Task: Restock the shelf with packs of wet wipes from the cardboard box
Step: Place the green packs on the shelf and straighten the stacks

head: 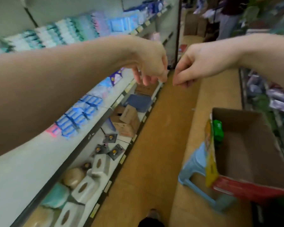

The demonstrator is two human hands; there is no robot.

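The head camera looked down a shop aisle, the picture smeared by motion. Both bare forearms stretched forward over the orange-brown wooden floor (154,145). The left hand (152,69) hung from a bent wrist, fingers drooping loosely and holding nothing. The right hand (198,63), just beside it, had its fingers loosely curled under, and it also held nothing.

The open brown cardboard box with red and yellow printed sides (246,122) stood at the right, resting on a light blue plastic stool (193,163). One glossy green pack of wet wipes (218,131) lay against the box's near-left wall; the rest of the box floor looked bare.

At the left ran the long white shelf (31,153). Rows of blue plastic-wrapped packs (79,117) sat along its middle, set back from the front edge, and the nearer stretch of the board showed white. White tissue boxes with oval openings (82,187) sat on the lower shelf.

The step in hand appeared to be reaching back for stock. To do it well, the right hand should drop to the box's near-left wall, grip the green pack across its width, carry it to the shelf and set it flat beside the blue rows, square to the front edge.
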